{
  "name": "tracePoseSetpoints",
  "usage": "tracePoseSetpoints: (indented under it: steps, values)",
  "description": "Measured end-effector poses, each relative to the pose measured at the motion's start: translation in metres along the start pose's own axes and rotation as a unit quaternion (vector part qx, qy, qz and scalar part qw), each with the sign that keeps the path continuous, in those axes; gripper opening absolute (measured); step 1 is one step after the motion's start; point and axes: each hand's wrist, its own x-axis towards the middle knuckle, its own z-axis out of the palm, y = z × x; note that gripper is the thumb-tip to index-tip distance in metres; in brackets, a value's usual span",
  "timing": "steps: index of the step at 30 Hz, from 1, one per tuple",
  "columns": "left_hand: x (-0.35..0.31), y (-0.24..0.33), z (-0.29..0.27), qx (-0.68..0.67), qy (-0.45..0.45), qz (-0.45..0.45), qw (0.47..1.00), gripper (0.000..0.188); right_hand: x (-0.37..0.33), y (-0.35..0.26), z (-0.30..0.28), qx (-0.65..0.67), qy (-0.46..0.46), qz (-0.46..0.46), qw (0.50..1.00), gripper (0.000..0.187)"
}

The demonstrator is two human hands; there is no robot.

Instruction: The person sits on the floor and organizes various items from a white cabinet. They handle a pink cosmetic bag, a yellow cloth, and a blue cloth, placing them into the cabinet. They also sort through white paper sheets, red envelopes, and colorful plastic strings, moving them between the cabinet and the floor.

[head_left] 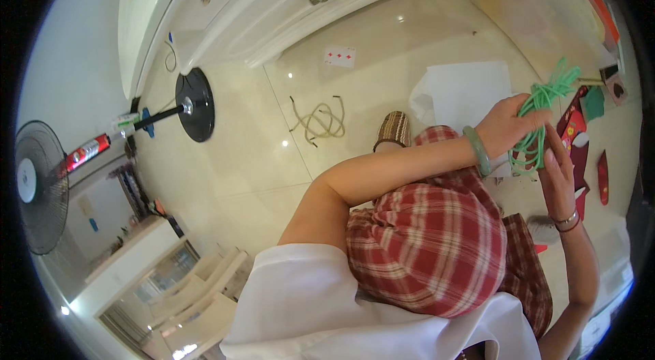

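A bundle of light green cord (546,96) is gathered in loops at the right of the head view. My left hand (510,121), with a green bangle at its wrist, is closed around the middle of the bundle. Loops hang below that grip and a bushy tangle sticks out above it. My right hand (561,179) is at the lower loops, its fingers and thumb closing on the cord; part of this contact is hidden. Beneath the hands, a white paper sheet (471,91) lies on the tiled floor.
Red decorated pieces (576,131), a green scrap (593,102) and a clear plastic sheet (546,9) lie at the right. A tan cord (319,121) and a playing card (339,56) lie on the floor. A standing fan (194,104) is left; white cabinets (286,12) line the far side.
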Motion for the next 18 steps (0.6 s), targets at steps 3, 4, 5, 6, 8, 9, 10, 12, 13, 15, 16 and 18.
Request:
tracePoseSetpoints:
  steps: [3,4,5,6,8,9,10,12,13,15,16,18]
  values:
    - [-0.015,0.004,-0.009,-0.034,0.092,0.048,0.994,0.031,0.029,-0.004,0.009,0.038,-0.032,-0.007,0.999,0.066]
    - [-0.017,0.004,-0.011,0.106,0.123,0.115,0.980,0.030,0.034,-0.002,0.011,0.041,-0.036,-0.015,0.998,0.067]
    - [-0.018,0.003,-0.013,0.244,0.153,0.177,0.941,0.030,0.037,-0.003,0.019,0.017,-0.004,0.017,1.000,0.067]
    - [-0.018,0.005,-0.016,0.379,0.179,0.236,0.877,0.031,0.040,-0.005,0.032,-0.007,0.029,0.044,0.999,0.066]
    - [-0.019,0.010,-0.025,0.387,0.196,0.283,0.855,0.029,0.043,-0.011,0.058,0.035,0.072,0.072,0.994,0.062]
    - [-0.015,0.017,-0.031,0.392,0.200,0.317,0.840,0.028,0.052,-0.011,0.057,0.084,0.042,0.099,0.991,0.057]
    - [-0.018,0.015,-0.036,0.405,0.193,0.312,0.838,0.033,0.053,-0.015,0.060,0.098,0.044,0.081,0.991,0.055]
    - [-0.028,0.014,-0.042,0.391,0.165,0.307,0.852,0.033,0.060,-0.036,0.075,0.074,0.024,0.063,0.995,0.051]
    - [-0.029,0.017,-0.048,0.384,0.150,0.305,0.858,0.033,0.063,-0.043,0.073,0.033,0.005,0.063,0.997,0.050]
    - [-0.031,0.019,-0.068,0.239,0.078,0.243,0.937,0.032,0.066,-0.053,0.075,-0.011,-0.059,0.059,0.996,0.047]
    - [-0.033,0.020,-0.076,0.164,0.040,0.205,0.964,0.032,0.067,-0.058,0.076,-0.017,-0.101,0.053,0.993,0.046]
    - [-0.044,0.054,-0.078,0.072,0.056,0.060,0.994,0.031,0.074,-0.068,0.077,-0.009,-0.143,0.060,0.988,0.045]
